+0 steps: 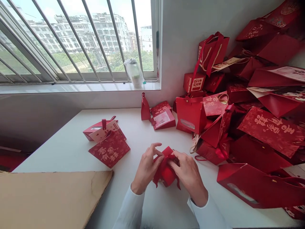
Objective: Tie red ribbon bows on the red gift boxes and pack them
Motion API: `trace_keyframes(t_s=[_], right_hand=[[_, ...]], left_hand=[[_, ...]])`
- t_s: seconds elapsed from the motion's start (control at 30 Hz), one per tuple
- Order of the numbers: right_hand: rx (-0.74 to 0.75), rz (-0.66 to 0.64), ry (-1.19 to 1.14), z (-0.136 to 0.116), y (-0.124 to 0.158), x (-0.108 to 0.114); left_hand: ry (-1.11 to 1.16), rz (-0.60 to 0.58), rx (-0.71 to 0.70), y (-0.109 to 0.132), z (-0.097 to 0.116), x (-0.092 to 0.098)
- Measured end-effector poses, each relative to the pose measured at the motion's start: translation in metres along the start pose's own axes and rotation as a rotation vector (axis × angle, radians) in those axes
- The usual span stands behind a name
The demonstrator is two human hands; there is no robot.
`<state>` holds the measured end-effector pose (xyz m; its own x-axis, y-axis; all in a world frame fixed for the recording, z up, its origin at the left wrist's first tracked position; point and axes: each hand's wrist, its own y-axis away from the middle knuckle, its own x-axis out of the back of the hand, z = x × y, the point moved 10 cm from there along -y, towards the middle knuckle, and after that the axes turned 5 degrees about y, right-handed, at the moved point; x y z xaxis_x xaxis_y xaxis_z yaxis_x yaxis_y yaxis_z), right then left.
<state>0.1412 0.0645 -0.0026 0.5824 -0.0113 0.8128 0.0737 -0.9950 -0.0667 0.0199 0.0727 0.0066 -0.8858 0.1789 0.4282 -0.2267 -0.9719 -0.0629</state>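
Note:
A small red gift box stands on the white table in front of me, with a red ribbon across its top and loose ends hanging at its sides. My left hand pinches the ribbon between thumb and forefinger, its other fingers raised. From the other side, my right hand has its thumb and fingers closed on the ribbon near the box's upper right edge. The exact grip of the right fingertips is partly hidden.
Red gift boxes and bags lie heaped along the right. Folded red bags stand at the left, behind a cardboard box. Toward the wall are a small red pouch and a flat box. A bagged cup sits on the windowsill.

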Motion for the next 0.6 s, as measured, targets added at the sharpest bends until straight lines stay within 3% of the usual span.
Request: trace_keyframes(t_s=[0.2, 0.47, 0.6], right_hand=[[-0.025, 0.022, 0.048, 0.003, 0.000, 0.001], [-0.067, 0.010, -0.052, 0.005, 0.003, 0.004], [-0.058, -0.007, -0.109, 0.006, 0.002, 0.005]], left_hand=[[0.078, -0.111, -0.015, -0.006, 0.001, -0.001], [0.070, -0.268, -0.023, -0.018, 0.001, -0.010], [0.051, -0.277, -0.027, -0.020, 0.003, -0.008]])
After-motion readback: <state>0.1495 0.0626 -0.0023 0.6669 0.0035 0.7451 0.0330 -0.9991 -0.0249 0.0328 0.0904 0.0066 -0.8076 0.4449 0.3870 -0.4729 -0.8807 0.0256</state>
